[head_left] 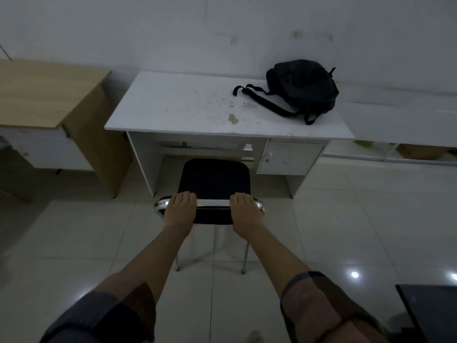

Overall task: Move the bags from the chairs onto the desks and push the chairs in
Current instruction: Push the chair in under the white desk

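Both hands curl over the chrome top rail of the black fabric-padded chair (214, 180): the left hand (180, 209) clamped near its left end, the right hand (244, 210) near its right end, evenly spaced. The seat points to 12 o'clock, its front edge just entering the knee gap of the white laminate desk (178, 105) (a straight push looks enough). The soft black backpack (303, 86) already lies on the desk at 1 o'clock, straps trailing leftward.

A black backpack (303, 87) lies on the white desk (188, 107), right rear corner.
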